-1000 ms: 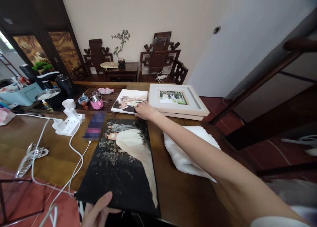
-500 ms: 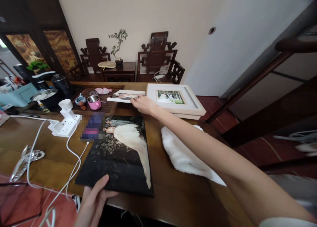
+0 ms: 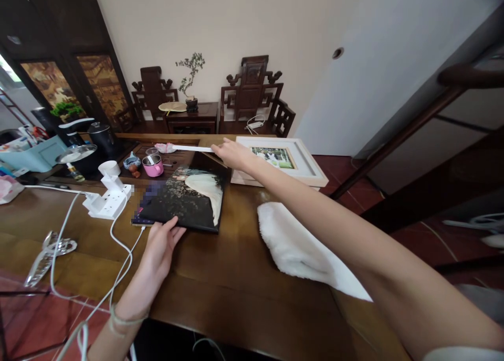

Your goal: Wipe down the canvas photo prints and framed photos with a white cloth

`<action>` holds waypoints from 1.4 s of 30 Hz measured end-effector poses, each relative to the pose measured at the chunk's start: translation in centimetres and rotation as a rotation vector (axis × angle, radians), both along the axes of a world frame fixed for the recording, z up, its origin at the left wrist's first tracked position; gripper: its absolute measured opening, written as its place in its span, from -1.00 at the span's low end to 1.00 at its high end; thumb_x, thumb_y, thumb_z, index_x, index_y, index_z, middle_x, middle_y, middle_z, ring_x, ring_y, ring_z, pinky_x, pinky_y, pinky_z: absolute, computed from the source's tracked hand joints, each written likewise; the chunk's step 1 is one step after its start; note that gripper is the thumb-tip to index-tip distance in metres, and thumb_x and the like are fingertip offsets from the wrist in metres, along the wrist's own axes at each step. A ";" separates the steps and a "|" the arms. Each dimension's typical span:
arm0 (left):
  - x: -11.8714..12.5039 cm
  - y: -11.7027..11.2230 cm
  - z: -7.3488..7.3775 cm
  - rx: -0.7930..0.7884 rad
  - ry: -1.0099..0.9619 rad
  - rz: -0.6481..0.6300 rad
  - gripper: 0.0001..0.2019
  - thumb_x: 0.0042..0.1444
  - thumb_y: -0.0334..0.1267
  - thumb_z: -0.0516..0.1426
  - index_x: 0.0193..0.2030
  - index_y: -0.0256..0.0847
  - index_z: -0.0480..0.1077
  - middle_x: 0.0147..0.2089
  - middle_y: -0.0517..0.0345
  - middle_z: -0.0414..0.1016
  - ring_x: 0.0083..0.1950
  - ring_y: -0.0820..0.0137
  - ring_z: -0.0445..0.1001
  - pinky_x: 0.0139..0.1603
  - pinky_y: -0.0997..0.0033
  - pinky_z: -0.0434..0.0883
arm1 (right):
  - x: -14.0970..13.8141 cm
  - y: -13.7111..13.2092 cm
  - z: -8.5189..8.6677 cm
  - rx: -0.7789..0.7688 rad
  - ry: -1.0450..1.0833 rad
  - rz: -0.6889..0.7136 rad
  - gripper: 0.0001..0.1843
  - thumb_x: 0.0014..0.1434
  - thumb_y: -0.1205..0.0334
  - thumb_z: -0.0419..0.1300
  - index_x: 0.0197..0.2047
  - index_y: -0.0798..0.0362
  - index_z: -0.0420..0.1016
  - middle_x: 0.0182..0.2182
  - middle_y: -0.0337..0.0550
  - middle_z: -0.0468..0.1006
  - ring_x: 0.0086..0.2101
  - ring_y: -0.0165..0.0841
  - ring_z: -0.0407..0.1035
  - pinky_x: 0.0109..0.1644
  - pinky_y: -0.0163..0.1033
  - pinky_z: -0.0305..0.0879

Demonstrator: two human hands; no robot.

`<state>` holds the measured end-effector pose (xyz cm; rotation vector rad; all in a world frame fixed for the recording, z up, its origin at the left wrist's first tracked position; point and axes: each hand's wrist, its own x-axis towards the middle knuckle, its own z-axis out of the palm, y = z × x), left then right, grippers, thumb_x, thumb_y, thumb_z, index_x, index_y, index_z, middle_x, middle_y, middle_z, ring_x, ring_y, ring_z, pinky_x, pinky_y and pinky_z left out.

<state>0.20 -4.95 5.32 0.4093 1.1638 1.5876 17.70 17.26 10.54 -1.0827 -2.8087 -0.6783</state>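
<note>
A large dark photo panel (image 3: 185, 197) showing a couple in wedding dress lies on the wooden table (image 3: 244, 277). My left hand (image 3: 161, 241) rests on its near edge, fingers flat against it. My right hand (image 3: 232, 154) reaches far across and grips the edge of a smaller white photo panel (image 3: 191, 148), held lifted and almost level above the dark panel's far end. Just right of that hand sit stacked white picture frames (image 3: 305, 164) with a small photo in the top one.
A white fluffy cloth (image 3: 299, 248) lies on the table's right side. A white power strip (image 3: 106, 195) with cables, a pink cup (image 3: 153, 165), small tea ware and a kettle (image 3: 100, 135) stand at left. Carved wooden chairs (image 3: 252, 96) line the far wall.
My right hand has lifted the small white panel off the table and raised it level. My left hand has pushed the dark panel away, toward the far side of the table.
</note>
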 end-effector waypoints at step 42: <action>2.3 17.1 -3.7 -0.266 0.143 -0.304 -0.68 0.28 -0.36 0.06 0.01 -0.70 0.29 -0.27 -0.51 0.57 -0.28 0.17 0.65 -0.23 0.43 0.58 | -0.6 0.1 -5.2 -0.161 0.033 0.103 -0.74 0.21 0.42 -0.01 -0.16 0.29 0.47 -0.27 0.22 0.57 -0.20 -0.12 0.45 -0.15 -0.14 0.21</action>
